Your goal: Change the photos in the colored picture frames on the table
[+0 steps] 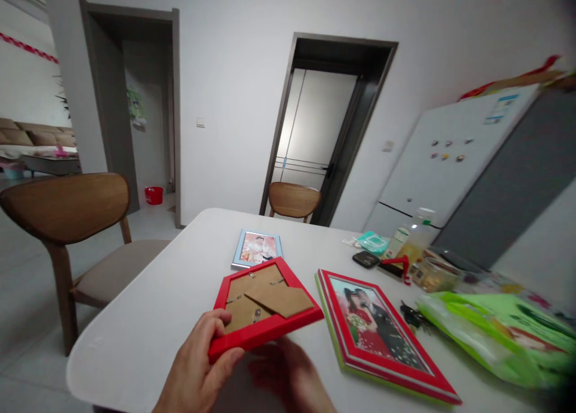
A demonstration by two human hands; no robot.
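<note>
My left hand [200, 356] is closed on the near left corner of a small red picture frame [279, 328], thumb along its edge. The frame is tilted above the table, its brown backboard with a folding stand and metal clips turned up toward me. Under the frame is my right hand [299, 380], blurred, with its fingers partly hidden; I cannot tell whether it touches the frame. A larger red picture frame [434, 380] with a photo of two people lies to the right, on top of something with a green edge. Behind the held frame lies a light blue picture frame [238, 251], picture side up.
On the white table [148, 335], a green plastic bag [504, 335], keys [411, 317], a black wallet-like item [366, 259], a bottle [407, 239] and a clear food container [434, 275] stand at the right. Wooden chairs [67, 209] are at the left and far side.
</note>
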